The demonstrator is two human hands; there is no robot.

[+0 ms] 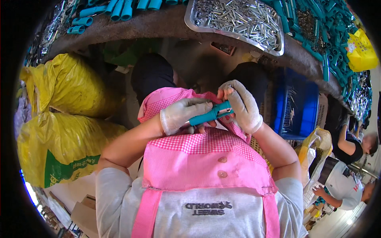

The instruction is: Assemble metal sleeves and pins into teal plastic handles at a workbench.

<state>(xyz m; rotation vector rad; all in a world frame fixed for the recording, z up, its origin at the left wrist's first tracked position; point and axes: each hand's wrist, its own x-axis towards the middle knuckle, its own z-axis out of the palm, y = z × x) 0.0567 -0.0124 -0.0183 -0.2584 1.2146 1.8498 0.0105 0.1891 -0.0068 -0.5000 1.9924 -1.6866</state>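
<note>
Gripping teal tubular part point(208, 116) with left hand point(181, 115) in white glove, fingers closed around it, in head view. Bending gloved fingers of right hand point(243, 106) at right end of part; cannot tell whether pinching anything. Holding part slantwise over pink apron point(202, 164). Seeing beyond, on bench point(154, 27), metal tray point(239, 37) with silvery pins point(242, 18); at left, yellow sacks point(63, 137); at right, blue crate point(309, 109).

Gray shirt point(115, 198): dark two-line lettering point(209, 205), upside down, between the straps point(147, 214) of the pink apron point(186, 170).
Yellow sack point(79, 133): pale lettering point(84, 164) on a green patch point(57, 172), left of the apron.
Co-worker's white shirt point(340, 183): red lettering point(356, 189), right of the apron.
</note>
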